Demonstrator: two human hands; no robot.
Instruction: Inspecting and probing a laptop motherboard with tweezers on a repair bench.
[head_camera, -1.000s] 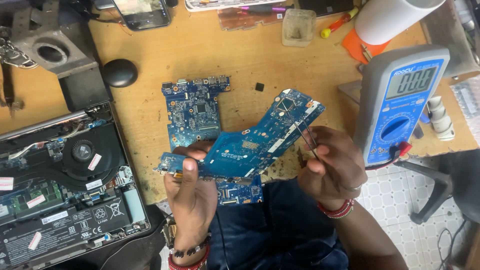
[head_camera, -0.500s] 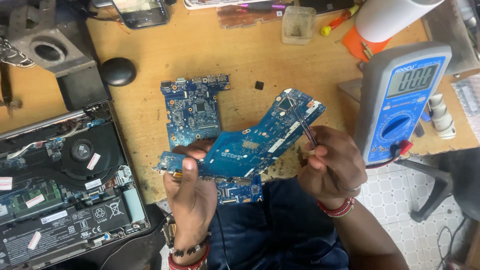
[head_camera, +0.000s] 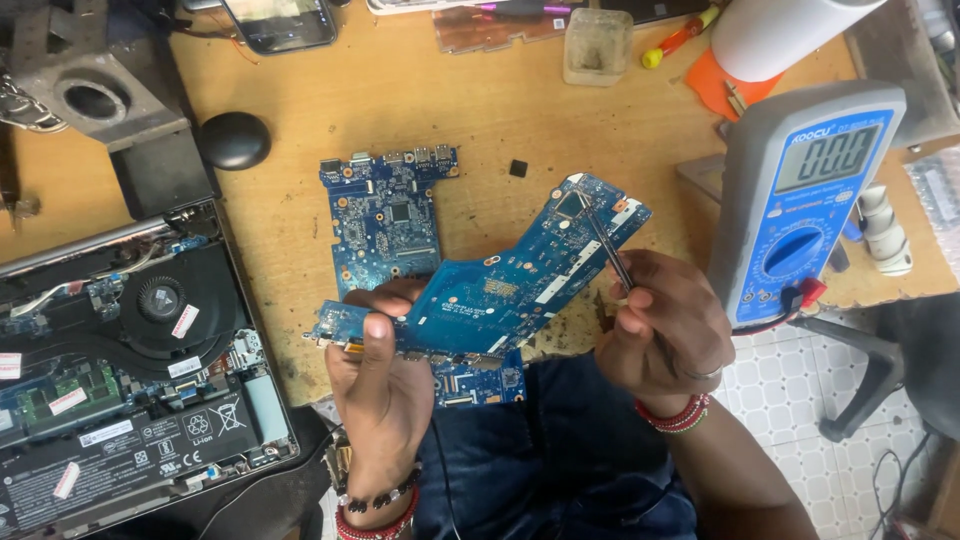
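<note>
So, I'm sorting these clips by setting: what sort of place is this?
Most likely an electronics repair bench. The left hand holds a blue laptop circuit board, the right hand touches a thin metal probe to it, a grey-and-blue digital multimeter stands nearby, and an opened black laptop lies alongside.

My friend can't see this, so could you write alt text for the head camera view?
The left hand holds up a blue circuit board while the right hand touches a thin probe to it, beside a multimeter and an opened laptop.
</note>
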